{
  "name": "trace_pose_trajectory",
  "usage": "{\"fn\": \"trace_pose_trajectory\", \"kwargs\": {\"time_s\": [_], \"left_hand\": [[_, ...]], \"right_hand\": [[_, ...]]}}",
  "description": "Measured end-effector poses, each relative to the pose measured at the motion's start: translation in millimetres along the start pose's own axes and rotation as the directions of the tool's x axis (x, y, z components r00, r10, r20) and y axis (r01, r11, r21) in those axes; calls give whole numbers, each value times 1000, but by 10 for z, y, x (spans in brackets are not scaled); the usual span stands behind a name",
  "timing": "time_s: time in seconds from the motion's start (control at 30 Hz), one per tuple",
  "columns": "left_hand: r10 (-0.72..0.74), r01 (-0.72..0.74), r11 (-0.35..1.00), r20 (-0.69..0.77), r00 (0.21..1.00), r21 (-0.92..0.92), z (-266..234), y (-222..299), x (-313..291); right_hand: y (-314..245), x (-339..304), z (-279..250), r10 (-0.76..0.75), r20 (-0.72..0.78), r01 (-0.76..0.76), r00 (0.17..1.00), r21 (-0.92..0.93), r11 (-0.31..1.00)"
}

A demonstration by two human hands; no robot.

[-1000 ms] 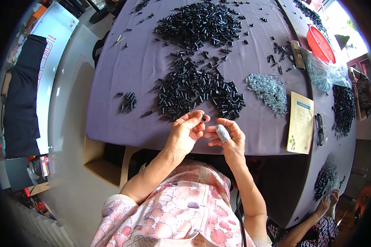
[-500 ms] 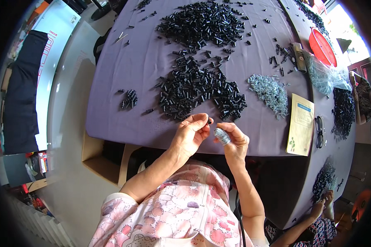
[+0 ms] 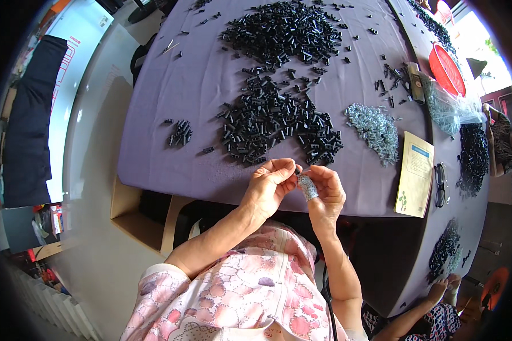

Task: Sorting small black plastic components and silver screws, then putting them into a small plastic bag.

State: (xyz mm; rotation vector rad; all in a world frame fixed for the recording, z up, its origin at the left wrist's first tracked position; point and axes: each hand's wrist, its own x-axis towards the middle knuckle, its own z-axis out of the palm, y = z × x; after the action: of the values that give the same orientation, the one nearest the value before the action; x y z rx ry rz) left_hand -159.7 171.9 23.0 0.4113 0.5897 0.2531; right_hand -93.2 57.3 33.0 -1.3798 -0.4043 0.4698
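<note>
Close to the table's near edge, my left hand (image 3: 267, 184) pinches a small black cylindrical part (image 3: 297, 170) between thumb and fingertips. My right hand (image 3: 327, 196) meets it from the right with its fingers pinched together; whatever they hold is too small to make out. A silvery-grey wrap (image 3: 308, 187) covers the right thumb. Just beyond both hands spreads a heap of similar black parts (image 3: 267, 125), with a larger heap (image 3: 284, 31) farther back. Small clear, glassy-looking pieces (image 3: 374, 131) lie piled to the right. A little cluster of black parts (image 3: 180, 133) sits at the left.
On the right are a yellow booklet (image 3: 415, 176), eyeglasses (image 3: 440, 184), a clear plastic bag (image 3: 458, 111) and a red basket (image 3: 446, 69). Another person's hands (image 3: 445, 287) work beside a black heap at lower right. An open cardboard box (image 3: 139, 221) stands below the table's left edge.
My hands have come together, the right fingertips now meeting the black part in my left hand. The right thumb has turned more upright. The other person's hands have shifted slightly.
</note>
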Motion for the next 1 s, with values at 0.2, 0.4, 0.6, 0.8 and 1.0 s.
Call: {"fn": "trace_pose_trajectory", "kwargs": {"time_s": [0.2, 0.4, 0.6, 0.8, 1.0], "left_hand": [[33, -32, 999, -18, 999, 36, 1, -27, -2], [59, -55, 992, -32, 998, 112, -22, -44, -7], [26, -21, 989, -38, 999, 146, -11, -12, -23], [17, -35, 973, 80, 997, 229, -129, -8, 23], [-7, 0, 994, 63, 998, 112, -110, 21, 6]], "right_hand": [[-17, -3, 4, -153, -15, 139, 988, -332, 933], [-67, 24, 6, -362, 127, 368, 924, -561, 741], [20, 71, -77, -157, 112, 188, 981, -369, 910], [20, 80, -129, -32, 99, 66, 995, -362, 930], [-71, 54, -422, -147, -10, 115, 989, -571, 813]]}}
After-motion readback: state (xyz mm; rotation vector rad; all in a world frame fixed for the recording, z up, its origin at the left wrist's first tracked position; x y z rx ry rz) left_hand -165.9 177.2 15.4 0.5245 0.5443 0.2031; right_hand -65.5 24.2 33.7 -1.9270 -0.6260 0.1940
